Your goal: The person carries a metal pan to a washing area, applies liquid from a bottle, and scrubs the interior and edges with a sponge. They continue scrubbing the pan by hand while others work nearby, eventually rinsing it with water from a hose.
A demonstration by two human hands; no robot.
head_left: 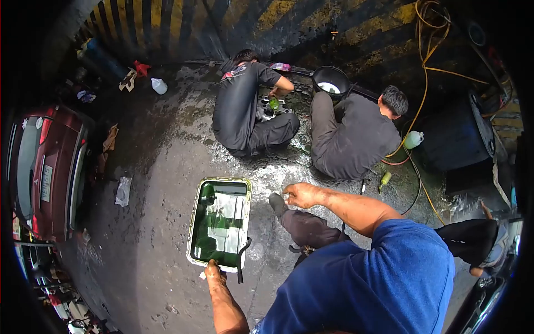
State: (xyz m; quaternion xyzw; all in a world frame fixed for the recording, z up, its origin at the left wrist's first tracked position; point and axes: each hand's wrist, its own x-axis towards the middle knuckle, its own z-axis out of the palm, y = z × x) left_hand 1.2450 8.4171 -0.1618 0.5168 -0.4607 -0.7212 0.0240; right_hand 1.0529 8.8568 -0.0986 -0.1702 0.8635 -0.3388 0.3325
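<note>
A rectangular tray with a pale rim [248, 192] holds dark green liquid with bright reflections on it. My left hand [213, 271] is closed on its near rim, thumb over the edge. A curved black hose [241, 260] crosses the tray's near right corner. My right hand [302, 195] is held out to the right of the tray, apart from it, above my shoe [277, 205]. Its fingers are loosely bent and apart, and I see nothing in them.
Two people crouch ahead, a person in black [239, 106] and a person in dark grey [359, 136]. Near them are a black basin [329, 75], a pale jug [413, 139] and a green bottle [385, 178]. A red car [53, 172] stands left; a yellow hose [427, 72] runs right.
</note>
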